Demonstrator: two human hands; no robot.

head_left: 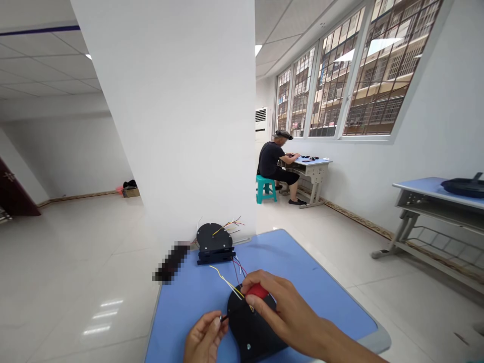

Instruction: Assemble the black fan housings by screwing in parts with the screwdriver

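A black round blower housing lies on the blue table right in front of me, with yellow, red and black wires trailing from it. My right hand grips a red-handled tool pressed to the housing's top edge. At the housing's left rim, my left hand pinches a small dark screw or bit. A second black blower with coloured wires sits at the table's far edge.
A wide white pillar rises just beyond the table. Another person sits on a teal stool at a desk by the windows. A second blue table with a black pan stands to the right. A blurred dark object lies at the table's left edge.
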